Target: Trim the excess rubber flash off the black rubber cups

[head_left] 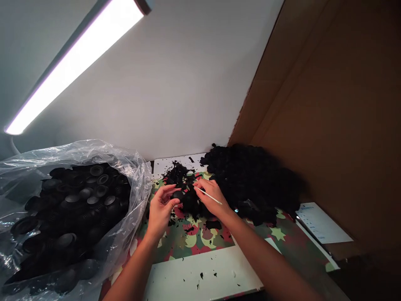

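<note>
My left hand [160,207] pinches a small round black rubber part [178,195] between thumb and fingers, held over a colourful star-patterned mat [200,238]. My right hand [210,197] is closed on a thin white stick-like tool [208,195], whose tip points at the part. Black trimmings [180,174] lie heaped just behind and under both hands.
At the left, a clear plastic bag [134,167] holds many round black rubber caps [78,200]. A big pile of black parts [253,179] sits at the right against a brown cardboard wall [328,104]. A white board [203,276] with black flecks lies in front. A paper sheet [322,223] is at the right. A tube lamp [75,58] glows above.
</note>
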`<state>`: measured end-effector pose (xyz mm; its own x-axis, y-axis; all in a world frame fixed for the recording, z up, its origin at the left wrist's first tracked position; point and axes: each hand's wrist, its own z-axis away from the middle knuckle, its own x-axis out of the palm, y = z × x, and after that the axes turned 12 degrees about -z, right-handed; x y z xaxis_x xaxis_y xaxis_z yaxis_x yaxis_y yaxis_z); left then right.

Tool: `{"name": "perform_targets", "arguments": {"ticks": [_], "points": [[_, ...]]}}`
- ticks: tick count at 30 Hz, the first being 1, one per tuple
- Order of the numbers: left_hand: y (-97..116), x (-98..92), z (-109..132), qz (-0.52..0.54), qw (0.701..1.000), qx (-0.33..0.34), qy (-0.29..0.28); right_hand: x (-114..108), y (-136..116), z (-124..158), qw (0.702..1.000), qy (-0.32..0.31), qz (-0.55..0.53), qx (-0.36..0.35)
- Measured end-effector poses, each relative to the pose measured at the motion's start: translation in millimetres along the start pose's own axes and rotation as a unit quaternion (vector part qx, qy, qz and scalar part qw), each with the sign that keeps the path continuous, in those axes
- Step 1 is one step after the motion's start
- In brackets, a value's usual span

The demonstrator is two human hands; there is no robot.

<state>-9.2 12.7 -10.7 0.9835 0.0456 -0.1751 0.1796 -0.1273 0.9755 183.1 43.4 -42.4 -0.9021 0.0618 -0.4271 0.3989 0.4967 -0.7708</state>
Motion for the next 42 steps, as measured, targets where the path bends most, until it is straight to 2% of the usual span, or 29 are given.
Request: {"name": "perform_targets", "arguments": {"ticks": [3,8,12,18,21,24,27,32,35,38,42], "points": [[-3,-2.6,-2,0.018,0.999,-0.027,-0.012,-4,-2,-1,0.998,0.000,-0.050,0.024],[-12,-1.0,-5,0.037,0.999,-0.029,0.003,0,-18,3,0.989,0.019,-0.140,0.045],[-11,1.9,-4,0.023,0.999,-0.032,0.009,10,-25,6,0.993,-0.019,-0.111,0.017],[-13,-3.3,-6,-0.125,0.992,0.017,-0.018,21,-27,8,0.997,0.000,-0.069,0.021],[-13,-6.9,-9,-0.198,0.977,0.055,-0.051,20,-27,8,0.998,-0.020,-0.063,0.003],[-9,-8.7,-9,-0.243,0.965,0.075,-0.070,20,-29,8,0.997,-0.031,-0.066,-0.013],[-4,-9.3,-7,-0.257,0.961,0.077,-0.062,23,-30,9,0.996,-0.006,-0.094,-0.004],[-1,-5.4,-4,-0.215,0.975,0.040,-0.036,30,-31,11,0.994,0.025,-0.102,0.012],[-2,1.2,-2,-0.110,0.993,-0.039,-0.035,29,-33,12,0.997,0.032,-0.063,0.001],[-7,8.3,-2,0.026,0.992,-0.120,-0.031,28,-38,15,0.998,0.044,0.003,-0.049],[-16,10.6,-9,0.092,0.986,-0.138,0.019,33,-47,23,0.987,0.036,0.060,-0.145]]}}
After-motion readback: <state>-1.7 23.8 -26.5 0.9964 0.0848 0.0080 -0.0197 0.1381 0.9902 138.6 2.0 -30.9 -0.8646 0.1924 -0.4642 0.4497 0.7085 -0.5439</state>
